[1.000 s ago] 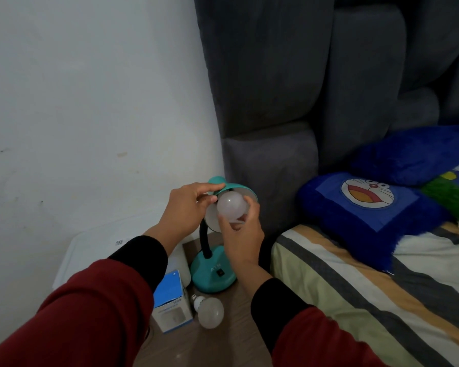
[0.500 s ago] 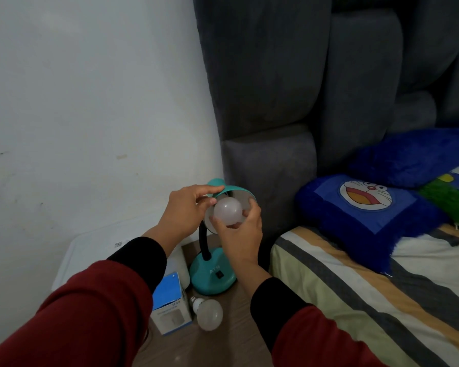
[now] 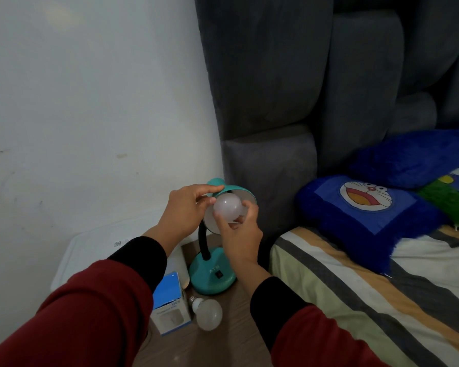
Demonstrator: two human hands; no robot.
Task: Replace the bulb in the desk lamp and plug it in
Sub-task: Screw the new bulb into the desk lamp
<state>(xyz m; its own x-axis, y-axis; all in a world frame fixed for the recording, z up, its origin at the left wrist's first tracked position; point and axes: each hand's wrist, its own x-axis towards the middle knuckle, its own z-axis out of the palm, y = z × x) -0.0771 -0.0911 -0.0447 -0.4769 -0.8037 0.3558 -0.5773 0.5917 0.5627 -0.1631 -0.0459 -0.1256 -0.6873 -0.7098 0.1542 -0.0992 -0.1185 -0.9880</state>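
Now the right hand (image 3: 240, 234) has its grip closed around a white bulb (image 3: 227, 207), with the fingertips (image 3: 250, 207) pressed on the round glass from below and from the right side. This bulb is at the mouth of the lamp shade (image 3: 233, 193); its base is hidden, so I cannot tell if it sits in the socket. The left hand (image 3: 184, 207) pinches the upper left rim of the same shade, thumb and fingers pressed together on the teal edge. The shade belongs to a teal desk lamp (image 3: 212, 276) with a black bendable neck (image 3: 204, 242) and a round base that stands on the brown wooden surface (image 3: 210, 345). Just in front of the base a second bulb (image 3: 208, 313) lies on its side on the surface, and beside it, to the left, stands a small blue and white box (image 3: 170, 305). Behind the box there is a white plastic container (image 3: 90, 250) against the white wall (image 3: 90, 102). To the right is a bed with a striped sheet (image 3: 368, 300), a grey padded headboard (image 3: 329, 88) and a blue cartoon pillow (image 3: 366, 207). Both arms wear red sleeves (image 3: 77, 319) with black cuffs.
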